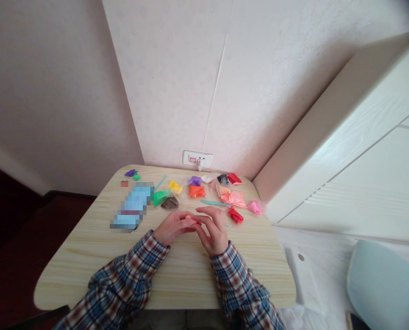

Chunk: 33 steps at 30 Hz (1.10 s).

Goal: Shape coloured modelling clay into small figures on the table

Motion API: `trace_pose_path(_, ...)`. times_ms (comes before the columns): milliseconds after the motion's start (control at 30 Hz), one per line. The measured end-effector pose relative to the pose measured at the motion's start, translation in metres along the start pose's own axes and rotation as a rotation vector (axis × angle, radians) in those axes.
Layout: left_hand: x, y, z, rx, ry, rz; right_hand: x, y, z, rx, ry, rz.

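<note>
In the head view, the pink lump (189, 219) is just below and left of the point between the packets, a little below the frame's centre, held up over the worktop (187, 275). The left hand (175, 225) grasps it between thumb and fingers; the right hand (214, 231) pinches at it from the other side with thumb and fingertips, its index finger lifted away.

As to progress, the work looks partway through. Toward the worktop's upper left, a purple cluster (130, 173) with a green blob (136, 177) beside it and a small red piece (124, 184) lie out of any wrapper, and I judge these already shaped. The lump seems to be in the middle of handling: no finished form can be made out, so its shaping appears to be what is left. The wrapped material, such as the orange packet (197, 191), yellow packet (175, 187) and red packet (235, 215), lies beyond the hands, as does the turquoise tool (215, 202), which neither hand touches.

The lump's visible part seems to run left to right, dipping slightly toward the lower right of the frame. Fingers cover much of it, so its true long axis, and whether it has a front end, I cannot tell.
</note>
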State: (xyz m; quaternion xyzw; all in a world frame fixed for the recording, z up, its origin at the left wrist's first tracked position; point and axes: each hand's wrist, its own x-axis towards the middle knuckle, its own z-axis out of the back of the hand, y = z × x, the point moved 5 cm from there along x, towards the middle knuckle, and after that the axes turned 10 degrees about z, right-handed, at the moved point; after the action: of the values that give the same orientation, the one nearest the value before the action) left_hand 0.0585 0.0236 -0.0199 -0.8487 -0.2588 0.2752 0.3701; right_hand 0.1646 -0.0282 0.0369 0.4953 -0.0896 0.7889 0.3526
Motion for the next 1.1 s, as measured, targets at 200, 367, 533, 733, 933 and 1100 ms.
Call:
trace_pose_path(200, 0.0, -0.0008, -0.0009, 0.009, 0.014, -0.011, 0.0009, -0.0017, -0.0028, 0.004, 0.04, 0.001)
trace_pose_path(367, -0.0001, -0.0007, -0.0046, -0.005, 0.081, -0.005, -0.0006, -0.0026, -0.0035, -0.012, 0.04, 0.0)
trace_pose_path(533, 0.0002, -0.0002, -0.0024, 0.023, 0.056, -0.024, -0.0014, -0.0008, -0.0051, -0.017, 0.044, 0.026)
trace_pose_path(733, -0.0003, -0.0001, -0.0037, 0.027, 0.075, -0.009, 0.0014, -0.0014, -0.0048, -0.017, 0.066, 0.01)
trace_pose_path(933, 0.0005, 0.0017, -0.0006, 0.036, 0.031, 0.007, 0.0009, -0.0004, -0.0019, -0.041, 0.026, 0.039)
trace_pose_path(1100, 0.0014, 0.0032, 0.0042, 0.027, -0.001, 0.001, -0.001, 0.0003, -0.002, -0.103, 0.034, 0.066)
